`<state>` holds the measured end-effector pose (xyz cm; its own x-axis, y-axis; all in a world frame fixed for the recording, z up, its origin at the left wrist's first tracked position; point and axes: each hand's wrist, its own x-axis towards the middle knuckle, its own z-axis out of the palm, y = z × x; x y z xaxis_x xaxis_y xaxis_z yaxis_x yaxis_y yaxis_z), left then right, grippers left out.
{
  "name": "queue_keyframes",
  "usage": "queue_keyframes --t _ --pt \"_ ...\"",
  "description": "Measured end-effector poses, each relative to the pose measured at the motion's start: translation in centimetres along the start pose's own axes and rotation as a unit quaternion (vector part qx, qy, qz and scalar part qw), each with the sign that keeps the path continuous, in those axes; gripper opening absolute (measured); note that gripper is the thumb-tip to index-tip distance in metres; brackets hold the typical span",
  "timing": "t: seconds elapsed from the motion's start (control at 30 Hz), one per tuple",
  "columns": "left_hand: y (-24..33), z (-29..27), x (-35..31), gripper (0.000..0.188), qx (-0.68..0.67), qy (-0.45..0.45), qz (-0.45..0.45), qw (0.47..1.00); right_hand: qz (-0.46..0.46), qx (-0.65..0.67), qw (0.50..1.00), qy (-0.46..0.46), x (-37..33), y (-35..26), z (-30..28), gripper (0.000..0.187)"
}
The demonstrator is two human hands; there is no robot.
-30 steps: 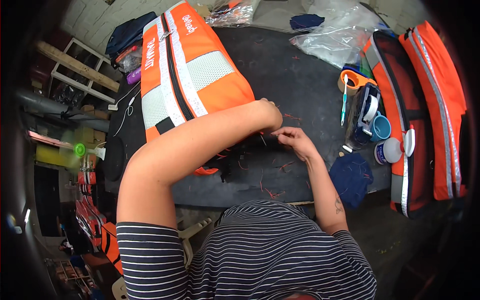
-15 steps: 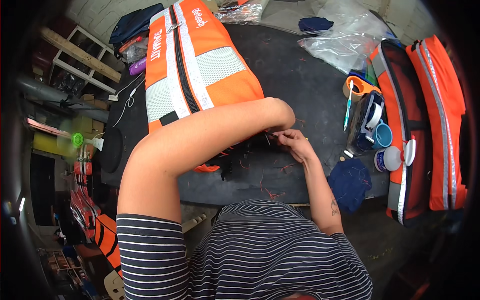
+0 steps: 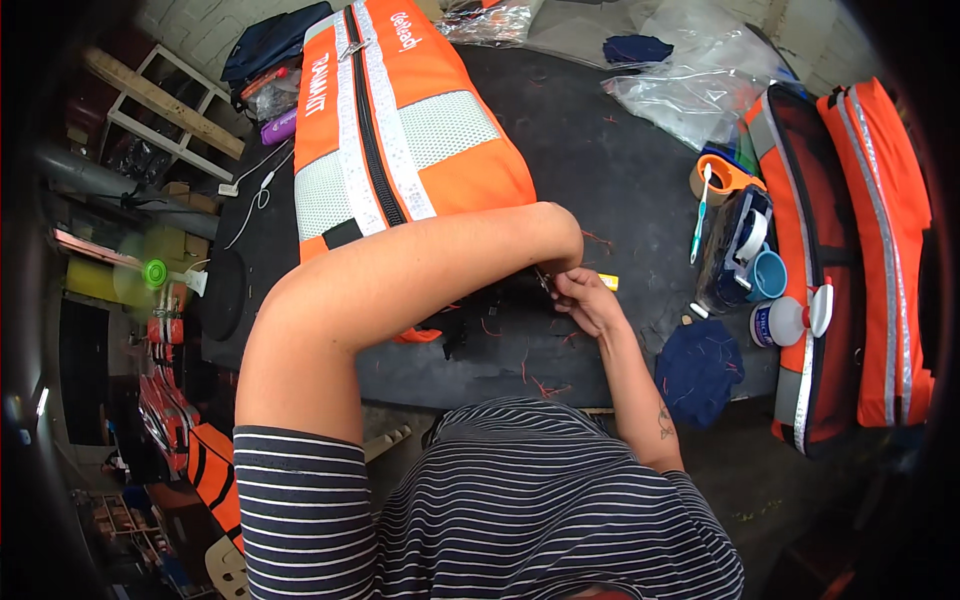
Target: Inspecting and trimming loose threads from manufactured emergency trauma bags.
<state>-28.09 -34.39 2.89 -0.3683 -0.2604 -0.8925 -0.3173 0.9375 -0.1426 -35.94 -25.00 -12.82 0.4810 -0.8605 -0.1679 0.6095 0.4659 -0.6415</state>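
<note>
A large orange bag (image 3: 465,187) with a black zipper, white patterned strips and pale mesh panels lies on the dark table. My left forearm crosses over its near end. My left hand (image 3: 562,238) is bent down at the wrist, its fingers hidden below. Just in front of it, my right hand (image 3: 588,300) has thumb and fingers pinched together on a small, dark metallic tool (image 3: 544,281), partly hidden and too small to name surely. A small yellow object (image 3: 608,282) lies against the right hand. Loose red threads (image 3: 545,388) are scattered nearby.
To the right are a navy cloth (image 3: 700,372), a spray bottle (image 3: 778,322), a blue cup (image 3: 766,274), a tape dispenser (image 3: 738,245), an orange tape roll (image 3: 712,178) and a toothbrush (image 3: 702,215). Two orange bags (image 3: 880,250) stand beyond them. Clear plastic (image 3: 690,95) lies at the back.
My left hand has dipped slightly downward and to the left. The metallic tool at my right fingers has shifted, and more of the yellow object shows. The orange bag stays nearly still.
</note>
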Motion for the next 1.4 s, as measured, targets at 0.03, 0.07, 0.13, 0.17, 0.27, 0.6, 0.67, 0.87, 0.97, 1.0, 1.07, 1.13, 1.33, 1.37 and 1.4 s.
queue_keyframes --t 0.03,0.07,0.13,0.17,0.27,0.6,0.67,0.87,0.97,1.0,1.07,1.13,1.33,1.37,1.4 --pt "-0.1 0.2 0.1 0.036 -0.007 0.009 0.004 1.000 -0.001 0.000 1.000 -0.001 0.0 0.2 0.1 0.014" --pt "-0.1 0.3 0.1 0.035 -0.015 0.017 0.008 1.000 -0.035 -0.032 0.998 0.030 0.0 0.4 0.1 0.013" --pt "0.0 0.5 0.2 0.036 -0.013 0.018 0.010 1.000 -0.066 -0.062 0.994 0.064 0.0 0.6 0.2 0.013" --pt "0.1 0.4 0.2 0.036 -0.007 0.019 0.010 1.000 -0.066 -0.060 0.994 0.057 0.1 0.7 0.3 0.014" --pt "0.2 0.2 -0.3 0.037 0.009 0.028 0.005 1.000 -0.057 -0.049 0.996 0.045 0.6 0.5 0.4 0.016" --pt "5.4 1.2 -6.0 0.025 -0.182 0.573 0.029 0.798 -0.218 -0.632 0.710 0.223 -1.9 -4.4 -3.7 0.031" --pt "7.9 3.8 -6.9 0.025 -0.281 0.615 0.066 0.734 -0.205 -0.710 0.627 0.245 -0.9 -7.3 -6.2 0.032" --pt "12.6 11.4 -3.7 0.016 -0.512 0.578 -0.074 0.631 -0.051 -0.788 0.245 0.563 1.5 -11.2 -12.3 0.028" --pt "13.3 13.9 -0.2 0.019 -0.690 0.519 -0.048 0.503 -0.061 -0.733 0.401 0.546 0.7 -12.0 -12.7 0.033" --pt "13.4 14.4 0.6 0.024 -0.810 0.445 -0.020 0.381 -0.134 -0.715 0.440 0.526 -0.2 -12.4 -12.1 0.041" --pt "12.7 14.8 1.8 0.040 -0.900 0.391 0.065 0.183 -0.226 -0.603 0.623 0.444 -2.2 -14.3 -10.2 0.034" --pt "11.8 14.2 2.7 0.051 -0.930 0.330 0.162 -0.016 -0.248 -0.500 0.771 0.307 -4.0 -16.6 -7.2 0.018" --pt "11.5 12.7 5.2 0.016 -0.903 0.326 0.230 -0.160 -0.161 -0.555 0.814 0.049 -3.5 -16.6 2.2 0.013" --pt "11.7 13.1 5.6 0.015 -0.899 0.329 0.246 -0.153 -0.184 -0.619 0.763 -0.017 -2.0 -15.2 3.0 0.013" --pt "12.0 13.5 5.9 0.015 -0.913 0.310 0.220 -0.150 -0.216 -0.702 0.674 -0.079 -0.6 -14.2 3.6 0.013"
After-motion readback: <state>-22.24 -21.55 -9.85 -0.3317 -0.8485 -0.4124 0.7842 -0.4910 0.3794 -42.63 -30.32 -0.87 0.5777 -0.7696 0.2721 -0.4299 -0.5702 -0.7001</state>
